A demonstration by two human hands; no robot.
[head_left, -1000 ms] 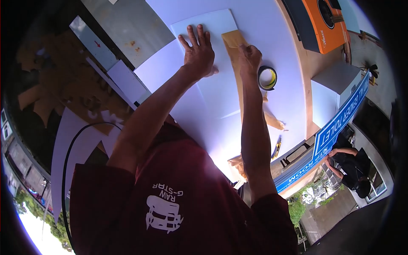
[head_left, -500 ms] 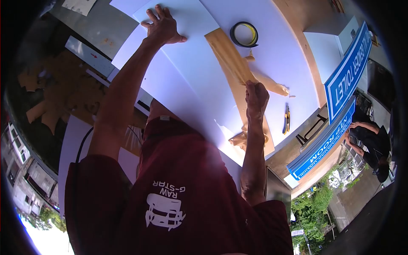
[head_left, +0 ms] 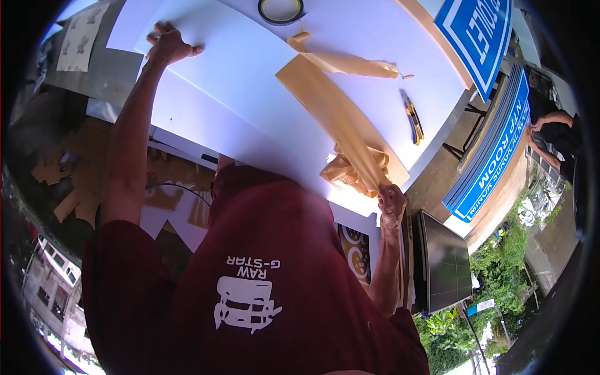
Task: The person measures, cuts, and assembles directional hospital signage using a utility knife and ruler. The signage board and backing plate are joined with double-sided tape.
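My left hand (head_left: 170, 47) lies flat with fingers spread on a glossy white sheet (head_left: 219, 100). My right hand (head_left: 392, 203), closed, grips the near end of a brown paper tape strip (head_left: 340, 128) at the sheet's near right edge. The strip runs diagonally away from it, partly folded over itself. Beside my right hand is a crumpled bunch of the same brown tape (head_left: 350, 172). A second twisted brown piece (head_left: 340, 62) lies farther off, on the white surface.
A yellow-and-black utility knife (head_left: 412, 119) lies right of the strip. A dark tape roll (head_left: 280, 9) sits at the far edge of view. Blue lettered signs (head_left: 494, 159) are stacked at the right, with another blue sign (head_left: 478, 37) above. A person in dark clothes (head_left: 559, 134) is beyond them.
My right hand has pulled the brown strip toward my body, lifting and folding more of it. My left hand stays spread on the sheet. The view has shifted.
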